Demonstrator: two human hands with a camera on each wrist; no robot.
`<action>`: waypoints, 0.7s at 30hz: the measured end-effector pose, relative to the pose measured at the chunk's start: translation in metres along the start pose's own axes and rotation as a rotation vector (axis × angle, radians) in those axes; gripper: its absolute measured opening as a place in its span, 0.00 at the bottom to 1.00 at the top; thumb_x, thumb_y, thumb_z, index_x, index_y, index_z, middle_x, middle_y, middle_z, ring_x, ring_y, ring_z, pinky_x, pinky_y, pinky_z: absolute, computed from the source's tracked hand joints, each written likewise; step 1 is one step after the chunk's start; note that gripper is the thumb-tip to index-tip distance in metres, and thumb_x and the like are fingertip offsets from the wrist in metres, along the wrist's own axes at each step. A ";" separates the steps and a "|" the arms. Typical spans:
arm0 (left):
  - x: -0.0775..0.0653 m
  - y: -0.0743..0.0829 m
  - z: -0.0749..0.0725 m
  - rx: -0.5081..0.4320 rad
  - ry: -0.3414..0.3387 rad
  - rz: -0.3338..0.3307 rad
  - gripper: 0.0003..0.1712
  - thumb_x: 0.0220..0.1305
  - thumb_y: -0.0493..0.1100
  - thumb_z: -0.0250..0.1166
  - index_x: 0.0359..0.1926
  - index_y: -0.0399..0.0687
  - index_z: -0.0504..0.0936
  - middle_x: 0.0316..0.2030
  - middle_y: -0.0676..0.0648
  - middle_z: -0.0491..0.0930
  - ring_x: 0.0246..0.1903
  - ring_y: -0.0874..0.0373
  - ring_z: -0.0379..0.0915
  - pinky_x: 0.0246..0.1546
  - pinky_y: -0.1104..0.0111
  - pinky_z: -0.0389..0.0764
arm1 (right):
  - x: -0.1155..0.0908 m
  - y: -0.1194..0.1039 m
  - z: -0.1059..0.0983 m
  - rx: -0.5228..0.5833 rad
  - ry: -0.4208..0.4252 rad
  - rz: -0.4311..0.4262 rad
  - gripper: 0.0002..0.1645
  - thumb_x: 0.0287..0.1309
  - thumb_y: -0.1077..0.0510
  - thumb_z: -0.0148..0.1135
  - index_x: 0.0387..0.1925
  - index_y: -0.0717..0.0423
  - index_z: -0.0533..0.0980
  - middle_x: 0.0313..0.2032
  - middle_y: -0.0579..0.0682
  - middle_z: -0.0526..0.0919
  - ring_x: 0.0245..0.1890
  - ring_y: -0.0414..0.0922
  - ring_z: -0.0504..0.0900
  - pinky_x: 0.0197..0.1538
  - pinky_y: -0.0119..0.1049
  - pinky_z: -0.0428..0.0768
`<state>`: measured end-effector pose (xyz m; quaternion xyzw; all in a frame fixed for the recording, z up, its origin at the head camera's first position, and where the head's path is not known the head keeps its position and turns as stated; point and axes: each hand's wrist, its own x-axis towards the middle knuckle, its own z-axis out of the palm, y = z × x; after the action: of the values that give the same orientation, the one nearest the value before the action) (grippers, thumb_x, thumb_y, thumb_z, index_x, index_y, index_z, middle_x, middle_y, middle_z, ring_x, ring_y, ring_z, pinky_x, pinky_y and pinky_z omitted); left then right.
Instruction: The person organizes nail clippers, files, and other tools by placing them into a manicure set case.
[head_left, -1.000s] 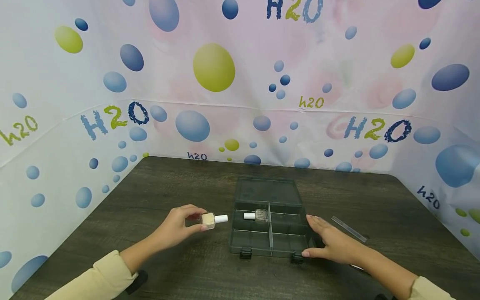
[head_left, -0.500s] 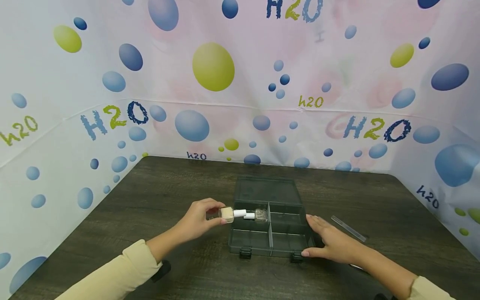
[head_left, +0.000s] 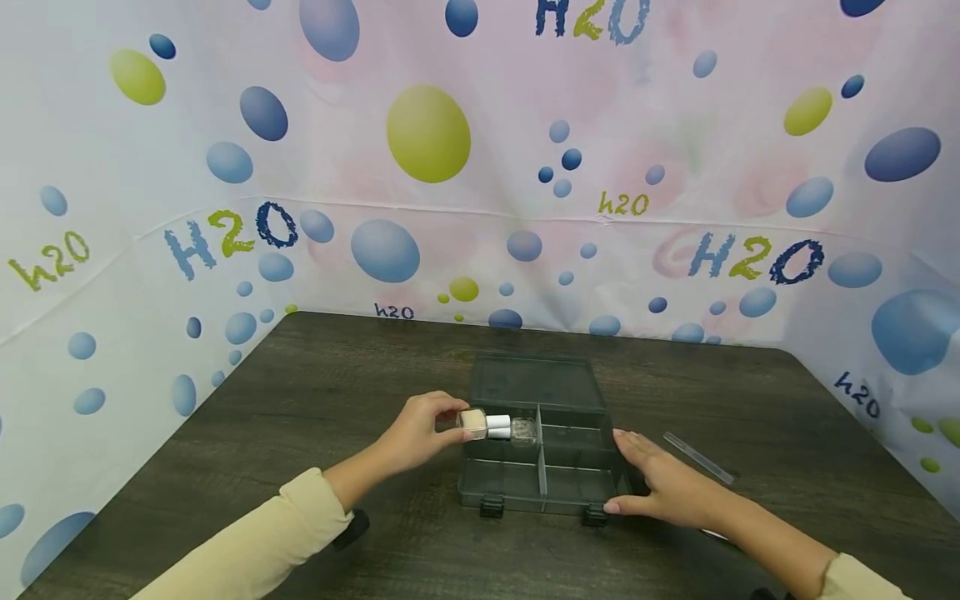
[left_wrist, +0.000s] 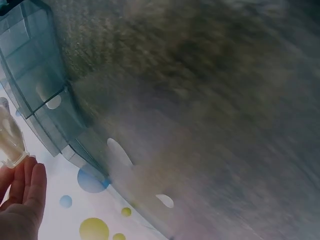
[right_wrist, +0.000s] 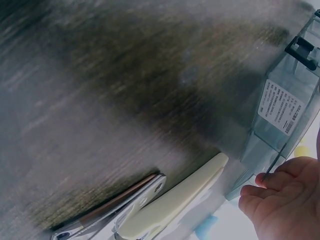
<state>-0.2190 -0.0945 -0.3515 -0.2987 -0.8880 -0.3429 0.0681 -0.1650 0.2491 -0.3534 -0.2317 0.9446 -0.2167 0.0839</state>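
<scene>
My left hand [head_left: 422,429] pinches a nail polish bottle [head_left: 472,422] of beige polish between thumb and fingers, its white cap pointing right. It is over the left edge of a smoky clear divided box [head_left: 501,500], at the back left compartment. Another nail polish bottle [head_left: 523,431], clear with dark specks, lies on its side in that compartment, its white cap partly covered by the first bottle's cap. My right hand [head_left: 663,485] rests against the box's right side, its thumb at the front corner near a latch. The left wrist view shows the held bottle [left_wrist: 11,140] beside the box wall.
Folded back, the box's lid [head_left: 536,382] lies behind it on the dark wooden table [head_left: 360,358]. A clear strip [head_left: 697,457] lies right of the box. The right wrist view shows a cream-handled tool [right_wrist: 175,200] and a brown-and-silver item [right_wrist: 112,207] on the table.
My left hand has moved right with the beige nail polish bottle, from left of the box to over its back left compartment. The right hand has stayed on the box.
</scene>
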 end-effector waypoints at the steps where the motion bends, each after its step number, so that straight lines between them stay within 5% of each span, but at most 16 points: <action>1: 0.002 0.000 0.001 0.000 -0.006 -0.002 0.20 0.55 0.42 0.68 0.46 0.35 0.81 0.38 0.45 0.80 0.36 0.56 0.76 0.37 0.69 0.80 | 0.000 0.000 0.000 0.002 -0.001 0.001 0.63 0.48 0.34 0.63 0.67 0.75 0.50 0.66 0.74 0.51 0.65 0.71 0.51 0.60 0.68 0.58; 21: 0.032 0.011 0.006 0.031 -0.181 0.018 0.15 0.60 0.41 0.63 0.43 0.33 0.83 0.28 0.44 0.80 0.21 0.65 0.61 0.23 0.76 0.66 | 0.001 -0.001 -0.001 0.008 -0.008 0.017 0.63 0.47 0.33 0.62 0.67 0.74 0.49 0.66 0.75 0.50 0.66 0.72 0.50 0.60 0.68 0.58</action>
<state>-0.2381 -0.0682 -0.3390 -0.3353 -0.8930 -0.3001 -0.0046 -0.1656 0.2483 -0.3522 -0.2244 0.9453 -0.2190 0.0903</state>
